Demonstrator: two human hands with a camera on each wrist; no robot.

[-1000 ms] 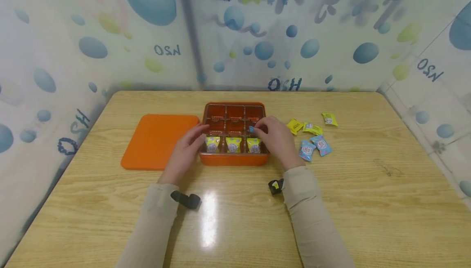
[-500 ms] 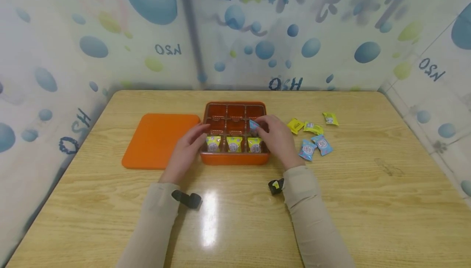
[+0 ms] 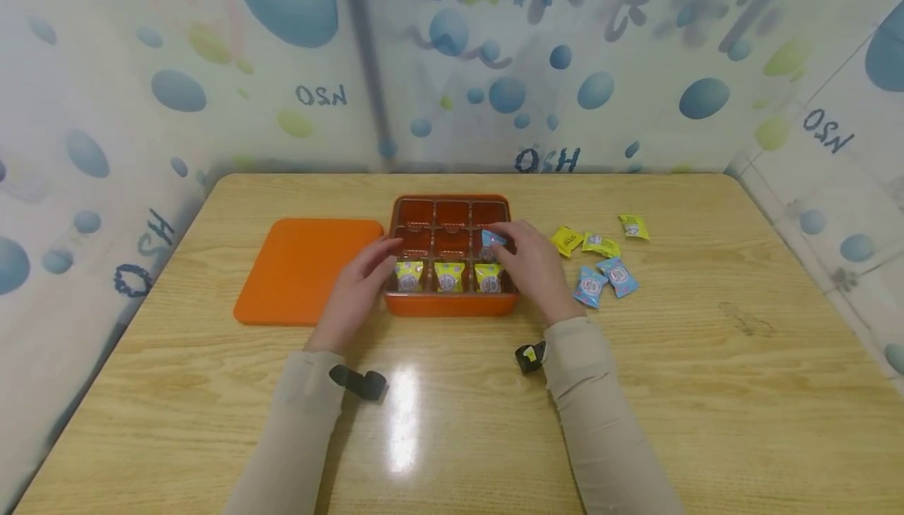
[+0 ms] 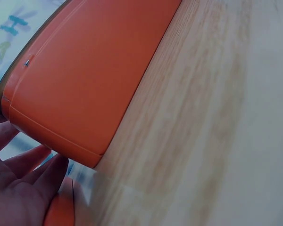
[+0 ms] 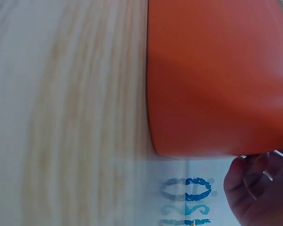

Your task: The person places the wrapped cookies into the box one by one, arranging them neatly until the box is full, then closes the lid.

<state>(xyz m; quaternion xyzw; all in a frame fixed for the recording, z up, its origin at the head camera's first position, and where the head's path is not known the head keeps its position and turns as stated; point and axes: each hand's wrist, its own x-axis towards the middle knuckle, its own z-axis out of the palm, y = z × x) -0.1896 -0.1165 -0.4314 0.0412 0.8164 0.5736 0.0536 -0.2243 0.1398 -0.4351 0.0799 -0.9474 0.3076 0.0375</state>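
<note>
An orange box with a clear divided tray stands mid-table. Yellow wrapped candies fill its front row of compartments. At the right end of the middle row is a blue wrapped candy, partly covered by the fingers of my right hand, which pinch it. My left hand rests against the box's left side, its fingers fairly straight and the thumb near the rim. In the left wrist view those fingers touch the orange wall. The right wrist view shows the right hand at the box's side, its candy hidden.
An orange lid lies left of the box, partly under the left hand. To the right are loose yellow candies and two blue candies. A patterned wall rises behind the wooden table.
The blue candy, mostly hidden in the fingers before, now shows more in the middle-right compartment. My right hand has shifted very slightly there; the left hand keeps its place on the box.
</note>
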